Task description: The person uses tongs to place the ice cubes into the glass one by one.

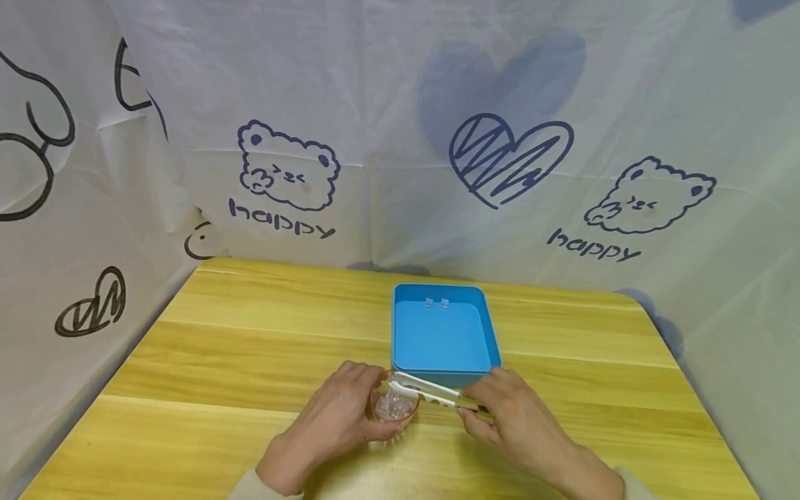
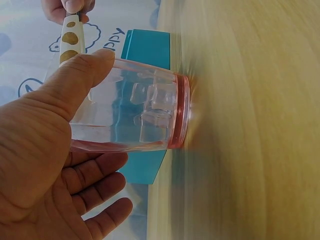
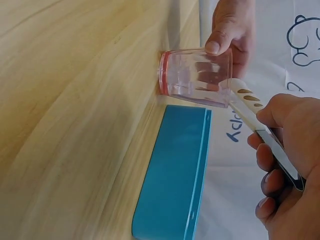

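My left hand (image 1: 334, 417) holds a clear, pink-tinted cup (image 2: 102, 132), its thumb on one side and fingers on the other. The cup stands upright on the table, with several clear cubes (image 1: 394, 407) in its bottom. In my right hand (image 1: 525, 423) are tongs (image 1: 431, 386) with white arms, brown spots and a metal handle end. Their tips reach into the cup's mouth, above the cubes; whether they grip a cube cannot be made out. Just beyond the cup lies a blue tray (image 1: 444, 340). Two small clear cubes (image 1: 428, 303) sit side by side near its far wall.
The wood-grain table (image 1: 262, 340) extends to both sides of the tray. White cloth (image 1: 387, 139) with drawn bears and hearts hangs behind the table and along its left and right sides. The tray's raised near wall stands close to the cup and tongs.
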Available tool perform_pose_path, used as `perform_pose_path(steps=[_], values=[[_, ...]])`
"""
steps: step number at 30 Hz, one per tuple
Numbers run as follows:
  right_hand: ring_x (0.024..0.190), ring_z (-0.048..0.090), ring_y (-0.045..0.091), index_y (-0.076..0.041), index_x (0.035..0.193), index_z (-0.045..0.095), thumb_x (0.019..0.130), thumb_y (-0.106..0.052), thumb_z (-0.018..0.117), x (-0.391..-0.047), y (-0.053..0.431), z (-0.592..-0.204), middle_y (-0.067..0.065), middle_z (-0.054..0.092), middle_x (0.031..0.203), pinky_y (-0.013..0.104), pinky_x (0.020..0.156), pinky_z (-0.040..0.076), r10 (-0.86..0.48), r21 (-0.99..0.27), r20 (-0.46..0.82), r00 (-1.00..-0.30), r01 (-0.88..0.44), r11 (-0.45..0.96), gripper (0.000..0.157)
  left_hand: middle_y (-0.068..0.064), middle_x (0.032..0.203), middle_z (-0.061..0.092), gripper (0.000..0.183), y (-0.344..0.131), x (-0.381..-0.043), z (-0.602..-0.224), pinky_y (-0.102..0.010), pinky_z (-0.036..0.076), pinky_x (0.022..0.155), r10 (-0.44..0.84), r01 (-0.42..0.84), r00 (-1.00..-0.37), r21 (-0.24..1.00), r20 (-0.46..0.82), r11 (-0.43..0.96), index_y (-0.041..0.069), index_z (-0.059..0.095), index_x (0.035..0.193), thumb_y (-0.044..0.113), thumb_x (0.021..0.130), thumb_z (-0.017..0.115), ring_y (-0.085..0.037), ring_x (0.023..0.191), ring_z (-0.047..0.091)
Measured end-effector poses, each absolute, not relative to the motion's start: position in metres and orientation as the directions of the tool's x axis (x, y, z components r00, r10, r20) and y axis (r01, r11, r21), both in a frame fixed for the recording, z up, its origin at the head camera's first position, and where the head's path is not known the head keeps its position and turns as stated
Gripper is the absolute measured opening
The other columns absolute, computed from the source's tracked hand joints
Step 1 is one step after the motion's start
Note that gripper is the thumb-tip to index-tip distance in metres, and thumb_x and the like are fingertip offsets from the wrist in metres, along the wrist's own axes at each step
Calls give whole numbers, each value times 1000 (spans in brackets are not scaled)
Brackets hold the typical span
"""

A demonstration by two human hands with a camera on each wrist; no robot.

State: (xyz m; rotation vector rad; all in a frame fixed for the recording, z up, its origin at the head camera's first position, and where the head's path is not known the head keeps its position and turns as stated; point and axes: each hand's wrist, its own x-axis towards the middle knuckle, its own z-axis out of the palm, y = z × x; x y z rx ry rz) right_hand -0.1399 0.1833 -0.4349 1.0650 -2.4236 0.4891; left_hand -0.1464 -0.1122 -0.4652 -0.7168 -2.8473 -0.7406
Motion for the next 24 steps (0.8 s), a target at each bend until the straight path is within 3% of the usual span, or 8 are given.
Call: perform_pose_path(steps=[6, 16, 24], values=[[81, 51, 2, -18, 97, 72, 91, -24, 79, -141, 184, -437, -13, 68, 87, 23, 71, 46, -600, -135, 536, -593, -763, 633, 11, 3, 106, 70, 69, -112, -147, -465, -36, 55, 89, 414, 464, -886, 438, 209, 770, 9, 69, 126, 56, 78, 88, -13, 101, 57], [80, 51, 2, -17, 97, 73, 88, -21, 82, -141, 184, -438, -13, 68, 86, 22, 69, 46, -599, -145, 533, -598, -762, 631, 13, 1, 115, 71, 72, -113, -147, -466, -40, 57, 95, 416, 463, -886, 448, 206, 765, 11, 68, 129, 55, 77, 89, -14, 107, 59], [81, 46, 1, -19, 98, 73, 86, -21, 84, -139, 182, -436, -14, 64, 84, 22, 69, 44, -582, -164, 498, -643, -728, 665, 16, 3, 111, 70, 70, -112, -147, -466, -38, 56, 92, 410, 457, -889, 447, 203, 769, 11, 68, 126, 57, 78, 89, -13, 104, 58]])
